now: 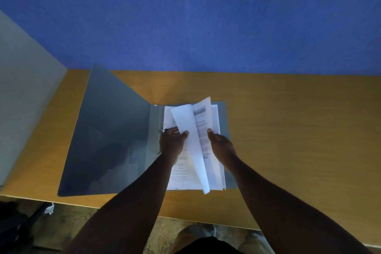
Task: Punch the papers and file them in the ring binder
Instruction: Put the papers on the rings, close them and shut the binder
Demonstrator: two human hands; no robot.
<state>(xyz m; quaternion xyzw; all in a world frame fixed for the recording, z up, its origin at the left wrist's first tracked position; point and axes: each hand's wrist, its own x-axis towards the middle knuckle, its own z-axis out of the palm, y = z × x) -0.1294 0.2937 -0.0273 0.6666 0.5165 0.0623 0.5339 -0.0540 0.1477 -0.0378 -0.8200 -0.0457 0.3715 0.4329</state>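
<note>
Grey plastic makes up the one ring binder (115, 130), which lies open on the wooden counter (288, 130), its front cover tilted up to the left of both hands and its spine running away from the person. Two metal rings (161, 130) show along the spine, one just beside the left hand's fingertips and one nearer the person by the wrist. Inside the binder, on its right half, sits one stack of printed papers (179, 173), long axis pointing away from the person, parallel to the spine.

Two hands work above that stack. The left hand (172, 142) has its grip curled round the left edge of a lifted bundle of sheets (195, 146), thumb on top. The right hand (221, 144) pinches the same bundle from the right side. The bundle arches between the two grips, its far end fanned open and raised, its near end drooping past the stack's front edge.

A blue wall (206, 16) rises beyond the hands.
</note>
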